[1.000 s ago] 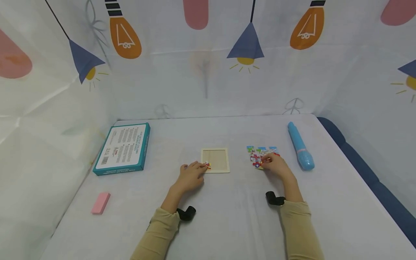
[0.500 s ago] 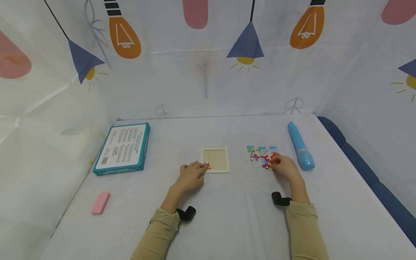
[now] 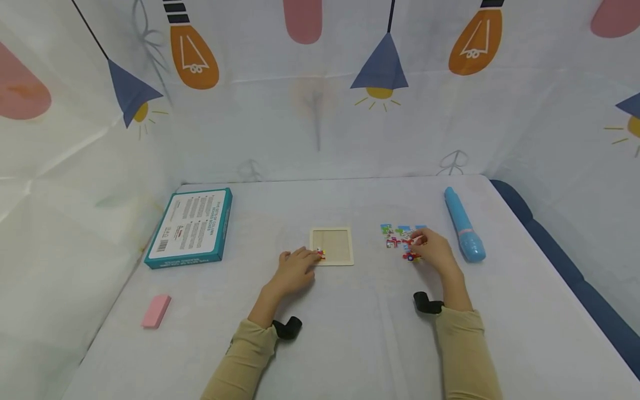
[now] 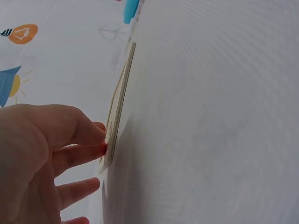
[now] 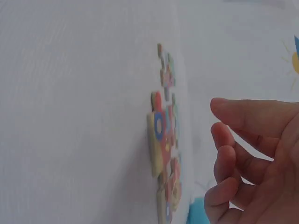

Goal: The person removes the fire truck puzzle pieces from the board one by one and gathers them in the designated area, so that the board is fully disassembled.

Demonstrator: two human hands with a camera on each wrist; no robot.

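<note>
In the head view, my left hand (image 3: 294,272) reaches the lower left corner of a shallow wooden puzzle tray (image 3: 352,250). Its fingertips rest on a small red and yellow puzzle piece (image 3: 321,255) in that corner. The left wrist view shows thumb and index fingertip at the tray's edge, the other fingers spread. To the right, my right hand (image 3: 434,250) hovers over a group of colourful puzzle pieces (image 3: 393,243) and hides some of them. The right wrist view shows its fingers bent, nothing between them, apart from the thick wheel-printed piece (image 5: 159,135) below.
A teal box (image 3: 190,226) lies at the back left, with a pink block (image 3: 156,311) in front of it. The blue microphone-shaped toy (image 3: 464,225) lies right of the pieces. Patterned white sheets stand behind and beside the white table (image 3: 350,333).
My right hand slides a wheel-printed puzzle piece to the right among the others, then lifts off it and shifts slightly back. My left hand stays at the tray's corner.
</note>
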